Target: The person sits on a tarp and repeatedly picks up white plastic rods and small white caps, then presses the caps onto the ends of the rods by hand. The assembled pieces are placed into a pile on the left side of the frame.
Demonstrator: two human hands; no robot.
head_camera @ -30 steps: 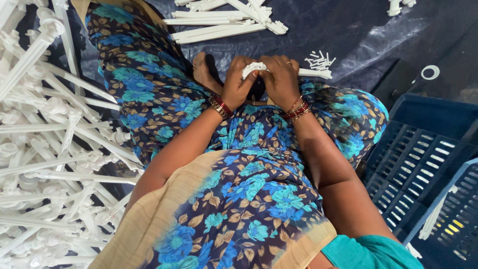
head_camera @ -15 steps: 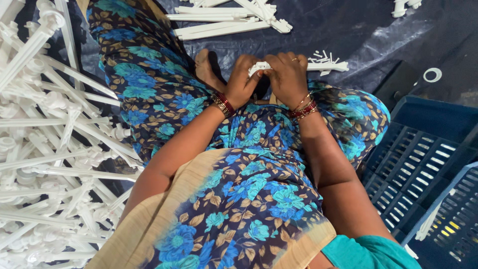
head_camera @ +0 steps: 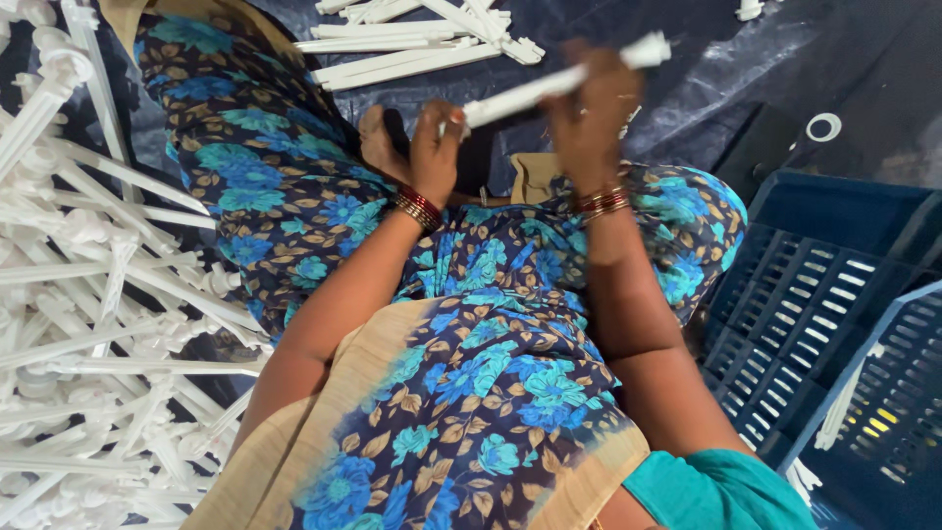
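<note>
Above the lap, both hands grip a white plastic rod (head_camera: 559,80); it tilts up rightward.

Right hand (head_camera: 594,108) motion-blurred, fingers not separable; the white plastic rod (head_camera: 554,83) it grips with the left hand (head_camera: 435,147) is smeared too, its middle covered by the right hand, end shape unclear. White rod pile (head_camera: 88,324) cut off by left and bottom edges, second rod bundle (head_camera: 412,39) cut by top edge, blue crates (head_camera: 834,324) cut by right edge, contents too dim to tell. Small white ring (head_camera: 823,127) on the dark sheet (head_camera: 706,69) too small to identify; a foot (head_camera: 378,142) partly hidden behind the left hand.
</note>
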